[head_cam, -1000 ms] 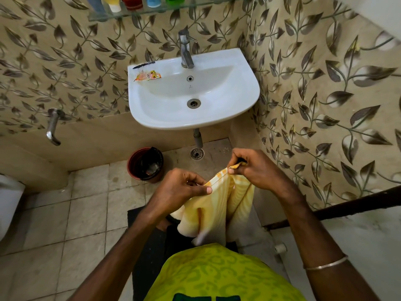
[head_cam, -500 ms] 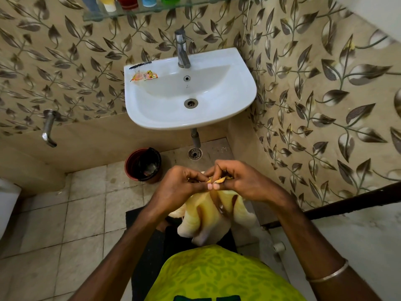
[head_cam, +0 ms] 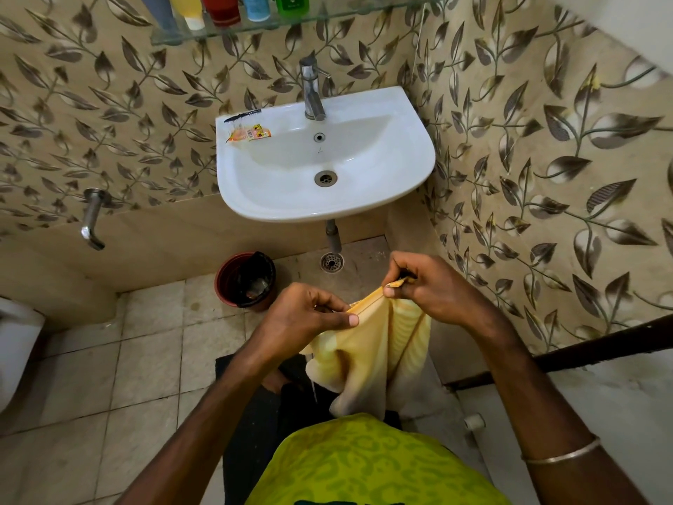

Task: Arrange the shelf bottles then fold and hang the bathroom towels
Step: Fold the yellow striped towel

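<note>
- Left hand [head_cam: 309,315] and right hand [head_cam: 433,286] each pinch the top hem of a yellow striped towel [head_cam: 378,351] — hands slightly apart, cloth hanging bunched below.
- Towel hangs in front of the washbasin [head_cam: 408,198], the leaf-tiled wall [head_cam: 546,176] close on the right.
- Bottles [head_cam: 218,9] stand on the glass shelf [head_cam: 327,23] above.

**Counts in the bathroom**

You are looking at five bottles [head_cam: 222,9] on one glass shelf [head_cam: 291,25]. You are holding one yellow towel [head_cam: 375,344] with two hands: left hand [head_cam: 306,315], right hand [head_cam: 433,286]. One sink [head_cam: 400,169], one tap [head_cam: 311,89], one red bin [head_cam: 224,282] and one sachet [head_cam: 249,133] are showing.
</note>
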Demonstrator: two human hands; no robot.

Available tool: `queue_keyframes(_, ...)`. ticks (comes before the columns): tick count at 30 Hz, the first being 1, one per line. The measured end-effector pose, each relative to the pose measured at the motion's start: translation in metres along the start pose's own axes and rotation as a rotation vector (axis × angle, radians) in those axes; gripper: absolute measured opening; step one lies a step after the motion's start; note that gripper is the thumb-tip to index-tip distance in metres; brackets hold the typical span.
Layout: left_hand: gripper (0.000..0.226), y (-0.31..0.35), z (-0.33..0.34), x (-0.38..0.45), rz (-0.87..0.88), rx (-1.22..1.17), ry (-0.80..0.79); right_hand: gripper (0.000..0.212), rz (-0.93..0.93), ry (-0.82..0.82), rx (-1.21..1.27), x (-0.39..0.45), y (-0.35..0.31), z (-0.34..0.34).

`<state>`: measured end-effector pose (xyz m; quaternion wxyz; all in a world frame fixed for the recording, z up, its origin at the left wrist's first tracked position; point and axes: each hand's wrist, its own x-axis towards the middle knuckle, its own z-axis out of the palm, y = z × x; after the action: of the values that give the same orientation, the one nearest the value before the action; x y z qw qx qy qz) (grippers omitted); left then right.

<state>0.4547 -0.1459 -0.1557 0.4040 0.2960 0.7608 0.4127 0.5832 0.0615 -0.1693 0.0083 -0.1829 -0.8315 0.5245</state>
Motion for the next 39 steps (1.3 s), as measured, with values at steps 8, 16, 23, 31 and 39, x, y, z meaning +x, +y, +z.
queue_keyframes(8,0.012,-0.001,0.000,0.000,0.008,-0.003,0.008,0.011,0.025,0.117,-0.015,0.001,0.013,-0.003)
queue_keyframes(16,0.009,0.004,0.005,0.003,0.051,-0.001,0.012,0.016,-0.099,-0.204,0.205,-0.004,0.004,0.008)
queue_keyframes(23,0.013,-0.001,0.004,0.000,0.016,0.017,-0.028,0.012,-0.090,-0.223,0.094,0.000,-0.003,0.023)
queue_keyframes(31,0.009,0.000,-0.003,-0.004,-0.022,-0.064,-0.025,0.019,0.008,-0.087,0.066,0.004,0.004,0.002)
queue_keyframes(39,0.013,0.005,-0.005,-0.003,0.016,-0.050,0.002,0.016,-0.001,-0.082,0.090,0.004,0.007,0.006)
